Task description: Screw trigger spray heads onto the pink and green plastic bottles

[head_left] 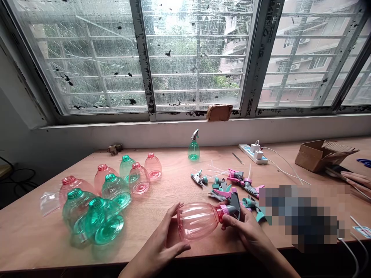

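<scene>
A clear pink spray bottle (197, 220) lies sideways between my hands near the table's front edge. My left hand (165, 235) cups its base, fingers at the upper edge and thumb along the lower one. At the neck, my right hand (242, 227) is closed around the pink collar of the grey-and-pink spray head (233, 206); some of its fingers are hidden behind. Just beyond lie loose spray heads (222, 185) in pink, teal and grey, with thin white tubes. Several open-necked bottles, pink (139, 178) and green (116, 189), stand or lean at the left.
Toward the window stands a green spray bottle (194, 150) with its head on. A power strip (252, 153) with plugs and white cables, an open cardboard box (314, 156) and a blurred-out patch are on the right. Another person's hand (358, 179) shows at the right edge.
</scene>
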Motion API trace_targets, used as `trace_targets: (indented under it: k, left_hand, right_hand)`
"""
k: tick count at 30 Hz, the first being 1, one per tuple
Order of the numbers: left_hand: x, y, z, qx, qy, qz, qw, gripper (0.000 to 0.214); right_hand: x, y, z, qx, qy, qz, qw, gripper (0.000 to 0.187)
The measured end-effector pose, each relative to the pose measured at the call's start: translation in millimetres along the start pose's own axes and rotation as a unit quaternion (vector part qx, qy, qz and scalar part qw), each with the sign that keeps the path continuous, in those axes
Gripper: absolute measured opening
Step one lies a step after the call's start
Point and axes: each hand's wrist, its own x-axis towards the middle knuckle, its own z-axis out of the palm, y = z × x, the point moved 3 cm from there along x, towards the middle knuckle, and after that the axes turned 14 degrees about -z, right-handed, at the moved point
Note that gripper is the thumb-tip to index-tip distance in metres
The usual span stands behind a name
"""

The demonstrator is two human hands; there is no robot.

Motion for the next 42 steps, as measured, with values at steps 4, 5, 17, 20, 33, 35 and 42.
trace_targets:
  k: [4, 5, 17, 20, 33, 35, 42]
  left_hand:
    - [-2, 5, -0.4, 0.000, -0.008, -0.013, 1.000, 0.091]
    - [-3, 6, -0.7, -0.008, -0.011, -0.016, 1.000, 0.085]
    - [4, -6, 0.6, -0.012, 0.017, -0.004, 1.000, 0.098]
    - [2, -4, 0.5, -0.008, 0.009, -0.005, 1.000, 0.102]
    - [3, -3, 2.0, -0.026, 0.004, 0.020, 0.999, 0.089]
    - [3, -4, 2.4, -0.003, 0.013, 0.020, 1.000, 0.098]
    - [0, 3, -0.2, -0.037, 0.000, -0.026, 0.999, 0.067]
  right_hand:
    - [0, 0, 0, 0.006, 0.000, 0.000, 1.000, 0.037]
    - [-1, 0, 0, 0.006, 0.000, -0.001, 1.000, 0.037]
    - [0, 2, -2, -0.001, -0.004, -0.003, 1.000, 0.036]
    - [1, 1, 0, -0.001, -0.008, -0.007, 1.000, 0.037]
    - [0, 0, 1, 0.000, 0.001, -0.002, 1.000, 0.037]
    - [0, 0, 1, -0.002, -0.006, -0.004, 1.000, 0.037]
    - [0, 4, -3, -0.016, -0.015, 0.001, 1.000, 0.037]
